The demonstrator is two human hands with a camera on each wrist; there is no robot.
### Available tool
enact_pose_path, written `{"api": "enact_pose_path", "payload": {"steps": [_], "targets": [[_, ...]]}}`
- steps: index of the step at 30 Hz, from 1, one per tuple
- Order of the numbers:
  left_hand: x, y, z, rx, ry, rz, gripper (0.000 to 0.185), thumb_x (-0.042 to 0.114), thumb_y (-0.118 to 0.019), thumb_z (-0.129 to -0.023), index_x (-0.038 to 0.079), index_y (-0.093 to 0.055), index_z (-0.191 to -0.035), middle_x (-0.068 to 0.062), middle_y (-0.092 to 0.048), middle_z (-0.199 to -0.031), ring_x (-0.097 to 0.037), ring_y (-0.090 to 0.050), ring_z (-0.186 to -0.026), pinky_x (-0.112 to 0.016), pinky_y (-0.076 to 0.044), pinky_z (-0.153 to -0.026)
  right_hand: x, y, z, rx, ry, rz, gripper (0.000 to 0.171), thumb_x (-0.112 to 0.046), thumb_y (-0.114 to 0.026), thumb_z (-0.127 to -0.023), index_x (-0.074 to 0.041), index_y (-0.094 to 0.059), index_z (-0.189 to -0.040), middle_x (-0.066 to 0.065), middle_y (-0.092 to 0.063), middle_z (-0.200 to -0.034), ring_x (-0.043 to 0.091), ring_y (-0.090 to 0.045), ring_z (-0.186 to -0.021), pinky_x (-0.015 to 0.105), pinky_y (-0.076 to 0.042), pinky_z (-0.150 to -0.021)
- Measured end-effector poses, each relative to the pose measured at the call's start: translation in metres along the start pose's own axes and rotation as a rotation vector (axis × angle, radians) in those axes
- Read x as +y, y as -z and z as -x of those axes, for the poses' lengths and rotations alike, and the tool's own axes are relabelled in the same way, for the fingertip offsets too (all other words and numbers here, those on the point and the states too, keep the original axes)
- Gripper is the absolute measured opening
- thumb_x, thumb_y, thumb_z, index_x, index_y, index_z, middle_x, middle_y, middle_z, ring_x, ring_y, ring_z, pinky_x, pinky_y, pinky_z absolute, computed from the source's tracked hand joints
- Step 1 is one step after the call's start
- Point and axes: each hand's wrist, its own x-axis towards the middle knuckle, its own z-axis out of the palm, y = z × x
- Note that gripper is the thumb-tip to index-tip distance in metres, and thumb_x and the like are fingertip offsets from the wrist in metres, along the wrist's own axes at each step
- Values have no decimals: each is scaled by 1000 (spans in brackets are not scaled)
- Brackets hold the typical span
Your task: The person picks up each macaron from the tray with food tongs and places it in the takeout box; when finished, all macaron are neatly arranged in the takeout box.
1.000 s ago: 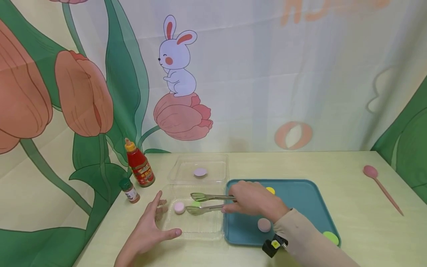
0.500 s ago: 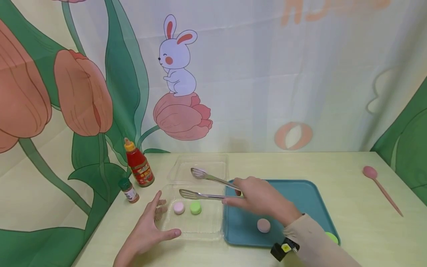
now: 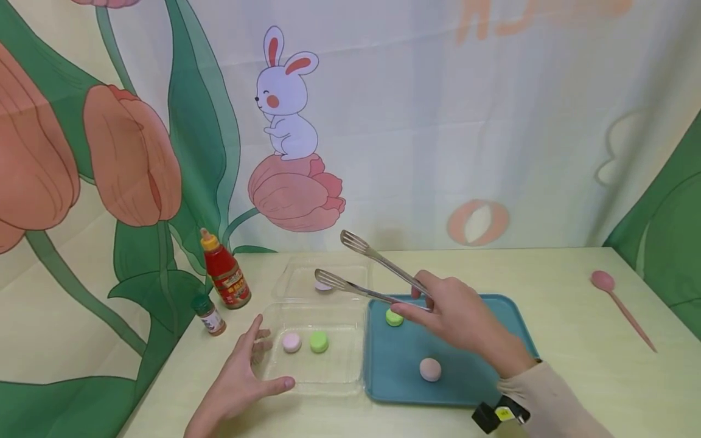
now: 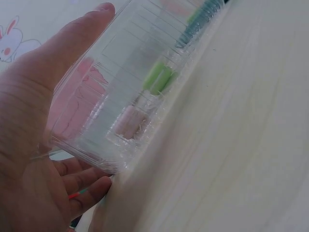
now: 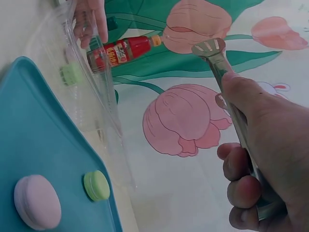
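Observation:
My right hand (image 3: 438, 307) grips metal tongs (image 3: 372, 274), raised above the table's far side with their tips apart and empty. In the right wrist view the tongs (image 5: 227, 72) run up out of my fist (image 5: 260, 145). My left hand (image 3: 252, 365) rests with straight fingers against the front left corner of a clear plastic container (image 3: 350, 371), thumb along its front edge. A pink macaron (image 3: 291, 342) and a green macaron (image 3: 319, 342) lie inside it. The left wrist view shows the same container (image 4: 96, 58) with the green macaron (image 4: 157, 77) and the pink macaron (image 4: 130, 121).
A teal tray (image 3: 493, 316) right of the container holds a green macaron (image 3: 394, 317) and a pink macaron (image 3: 429, 368). The open lid (image 3: 298, 280) behind carries a lilac macaron (image 3: 323, 286). A sauce bottle (image 3: 224, 274) and spice jar (image 3: 208, 313) stand left; a pink spoon (image 3: 619, 304) lies far right.
The tongs let go of the green macaron in the container, then my right hand lifted them up and to the right. My left hand stayed in place.

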Motion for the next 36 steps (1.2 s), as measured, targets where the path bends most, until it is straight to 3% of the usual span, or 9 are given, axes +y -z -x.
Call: {"api": "enact_pose_path", "payload": {"steps": [8, 17, 26, 36], "targets": [[1, 0, -1, 2, 5, -7, 137, 60, -92, -68, 25, -5, -167, -8, -38, -160, -34, -47, -144, -66, -36, -115, 11, 22, 21, 94, -6, -43, 47, -63, -69, -91, -23, -59, -113, -10, -55, -61, 9, -47, -49, 27, -42, -47], [-1, 1, 1, 5, -15, -18, 137, 60, -92, -68, 24, -5, -167, -7, -39, -160, -33, -47, -144, -67, -34, -115, 28, 41, 50, 210, -10, 16, 53, -51, -77, -91, -31, -51, -132, -10, -44, -56, 6, -39, -46, 25, -37, -47], [-1, 2, 0, -9, 3, -5, 138, 59, -93, -68, 23, -4, -167, -9, -37, -161, -34, -46, -144, -67, -35, -115, 42, 50, 74, 201, -45, 34, 37, -49, -74, -95, -32, -56, -122, -10, -45, -60, 6, -41, -48, 25, -36, -46], [1, 1, 0, -7, -6, 7, 138, 58, -93, -68, 23, -5, -167, -9, -38, -161, -35, -47, -144, -66, -35, -116, 65, 40, 109, 115, -101, 26, 21, -45, -72, -97, -31, -60, -105, -14, -38, -56, 3, -38, -49, 22, -34, -46]]}}
